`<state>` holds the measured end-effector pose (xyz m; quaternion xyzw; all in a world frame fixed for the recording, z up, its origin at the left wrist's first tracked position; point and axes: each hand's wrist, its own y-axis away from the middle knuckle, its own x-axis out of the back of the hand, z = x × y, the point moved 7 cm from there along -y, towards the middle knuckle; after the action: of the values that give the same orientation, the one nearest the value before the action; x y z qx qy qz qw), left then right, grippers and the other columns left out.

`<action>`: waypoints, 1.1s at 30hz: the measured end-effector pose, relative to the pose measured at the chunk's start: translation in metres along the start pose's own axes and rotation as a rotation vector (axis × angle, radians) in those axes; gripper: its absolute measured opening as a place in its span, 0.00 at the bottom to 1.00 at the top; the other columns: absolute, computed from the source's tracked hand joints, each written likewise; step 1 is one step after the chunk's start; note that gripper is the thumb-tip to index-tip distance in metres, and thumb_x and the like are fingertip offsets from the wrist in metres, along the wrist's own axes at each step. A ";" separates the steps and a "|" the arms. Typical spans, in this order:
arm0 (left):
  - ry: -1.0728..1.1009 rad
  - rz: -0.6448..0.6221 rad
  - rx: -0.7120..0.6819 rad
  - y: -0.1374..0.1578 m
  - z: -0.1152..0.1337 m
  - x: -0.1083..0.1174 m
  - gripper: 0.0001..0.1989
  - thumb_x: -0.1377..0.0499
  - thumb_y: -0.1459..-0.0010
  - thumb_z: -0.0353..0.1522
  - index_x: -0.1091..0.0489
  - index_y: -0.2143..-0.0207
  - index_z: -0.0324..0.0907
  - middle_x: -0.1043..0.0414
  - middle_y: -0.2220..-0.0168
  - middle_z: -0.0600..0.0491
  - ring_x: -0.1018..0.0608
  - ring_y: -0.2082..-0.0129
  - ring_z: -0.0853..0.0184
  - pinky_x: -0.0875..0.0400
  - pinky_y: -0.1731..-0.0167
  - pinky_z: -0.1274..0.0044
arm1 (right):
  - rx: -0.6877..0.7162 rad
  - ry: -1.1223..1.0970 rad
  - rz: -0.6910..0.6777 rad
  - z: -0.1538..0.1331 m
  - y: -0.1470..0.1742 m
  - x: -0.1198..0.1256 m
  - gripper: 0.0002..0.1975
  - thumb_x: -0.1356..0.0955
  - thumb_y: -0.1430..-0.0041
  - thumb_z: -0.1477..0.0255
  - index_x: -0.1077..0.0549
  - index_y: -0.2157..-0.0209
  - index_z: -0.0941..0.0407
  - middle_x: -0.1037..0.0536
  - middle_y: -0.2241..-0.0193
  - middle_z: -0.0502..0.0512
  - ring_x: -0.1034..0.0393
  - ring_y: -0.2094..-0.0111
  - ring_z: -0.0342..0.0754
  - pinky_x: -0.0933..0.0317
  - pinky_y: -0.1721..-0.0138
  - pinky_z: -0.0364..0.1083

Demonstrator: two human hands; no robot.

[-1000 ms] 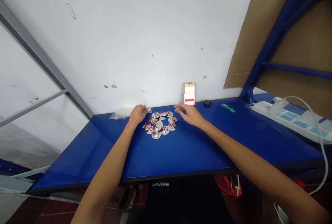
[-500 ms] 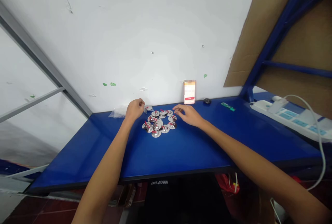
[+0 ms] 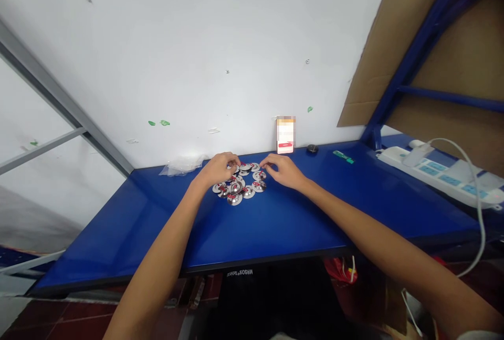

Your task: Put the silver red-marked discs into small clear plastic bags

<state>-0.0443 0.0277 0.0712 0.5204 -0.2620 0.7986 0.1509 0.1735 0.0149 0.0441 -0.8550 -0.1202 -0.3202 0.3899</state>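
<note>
Several shiny metal finger cymbals with red loops lie in an overlapping ring on the blue table. My left hand is over the ring's upper left side, thumb and fingers pinched at the edge of one finger cymbal and partly covering it. On the other side, my right hand hovers at the upper right of the ring. Its thumb and forefinger are curved and slightly apart, the tips close to a cymbal with a red loop. Whether those tips touch it I cannot tell.
A clear plastic bag lies at the back left. A lit phone leans on the wall. Right of it are a small black round object, a green item and a white power strip with a cable.
My left hand has moved right, from beside the plastic bag onto the ring's upper left cymbals. My right hand stays near the upper right cymbals. The view has shifted slightly.
</note>
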 end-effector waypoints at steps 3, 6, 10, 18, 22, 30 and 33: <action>-0.121 0.040 0.066 -0.001 -0.007 0.004 0.16 0.46 0.40 0.26 0.20 0.57 0.43 0.20 0.57 0.45 0.21 0.54 0.54 0.27 0.50 0.66 | 0.018 0.056 -0.001 0.002 0.002 -0.001 0.14 0.32 0.33 0.79 0.17 0.53 0.51 0.18 0.57 0.56 0.23 0.54 0.54 0.29 0.51 0.52; -0.267 0.177 0.204 0.004 -0.028 0.024 0.15 0.48 0.36 0.27 0.21 0.57 0.42 0.21 0.55 0.42 0.23 0.49 0.51 0.28 0.46 0.63 | 0.006 0.108 -0.080 0.009 0.006 -0.009 0.14 0.28 0.34 0.74 0.18 0.49 0.51 0.20 0.53 0.58 0.25 0.50 0.57 0.29 0.48 0.55; -0.430 0.396 0.493 0.029 -0.070 0.067 0.17 0.49 0.32 0.30 0.25 0.48 0.37 0.26 0.46 0.34 0.28 0.41 0.44 0.30 0.42 0.57 | 0.005 0.085 -0.125 0.015 0.006 -0.017 0.10 0.27 0.33 0.73 0.17 0.51 0.50 0.19 0.54 0.57 0.25 0.52 0.56 0.30 0.48 0.55; -0.487 0.319 0.920 0.079 -0.150 0.083 0.27 0.43 0.33 0.40 0.32 0.41 0.27 0.31 0.41 0.20 0.31 0.39 0.31 0.31 0.45 0.50 | 0.017 0.066 -0.017 0.009 -0.001 -0.005 0.10 0.31 0.32 0.76 0.17 0.58 0.52 0.17 0.61 0.55 0.24 0.58 0.53 0.31 0.55 0.52; -0.512 0.349 0.871 0.077 -0.150 0.082 0.27 0.42 0.33 0.44 0.28 0.43 0.31 0.29 0.42 0.24 0.31 0.39 0.32 0.32 0.44 0.51 | 0.009 0.066 -0.006 0.010 -0.001 -0.002 0.10 0.31 0.32 0.77 0.17 0.58 0.52 0.17 0.61 0.55 0.24 0.59 0.53 0.31 0.55 0.52; -0.514 0.176 0.645 0.041 -0.126 0.053 0.26 0.38 0.37 0.52 0.20 0.52 0.39 0.25 0.47 0.32 0.30 0.41 0.36 0.32 0.44 0.53 | 0.003 0.059 0.003 0.008 -0.001 -0.002 0.10 0.32 0.32 0.75 0.17 0.59 0.52 0.16 0.61 0.55 0.23 0.58 0.53 0.31 0.55 0.52; -0.556 0.138 0.647 0.042 -0.130 0.047 0.19 0.35 0.39 0.44 0.19 0.55 0.39 0.25 0.47 0.32 0.29 0.42 0.36 0.31 0.45 0.54 | 0.004 0.059 -0.003 0.007 -0.001 -0.001 0.10 0.32 0.32 0.76 0.17 0.59 0.52 0.16 0.61 0.55 0.23 0.59 0.54 0.31 0.55 0.53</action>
<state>-0.1826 0.0669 0.0611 0.7174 -0.0633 0.6773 -0.1502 0.1749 0.0206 0.0408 -0.8442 -0.1107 -0.3456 0.3946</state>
